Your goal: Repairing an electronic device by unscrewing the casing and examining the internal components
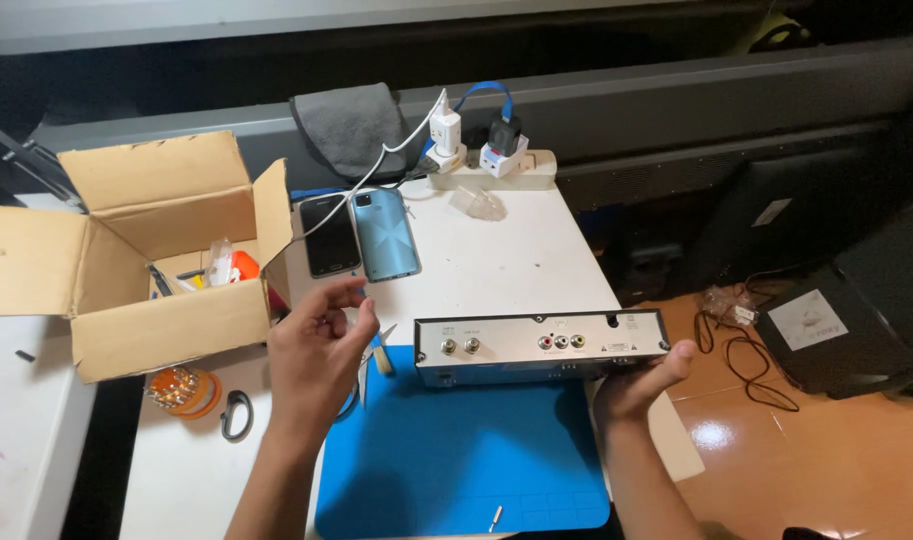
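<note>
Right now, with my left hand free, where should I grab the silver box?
Probably the silver box's free left end, coming in from the left. The right hand props only its right end, the blue mat lies below, and the rear sockets face you.

Two bare forearms are seen, no sleeves worn. The left hand [316,345] and right hand [638,385] are left uncovered; no gloves, rings or watch are shown.

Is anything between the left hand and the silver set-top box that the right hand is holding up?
Nothing visible. The left hand hovers open beside the box's left end, with only a bare gap above the blue mat between them. The right hand supports the box from beneath at its right end. The two phones lie farther back, clear of that gap.
</note>
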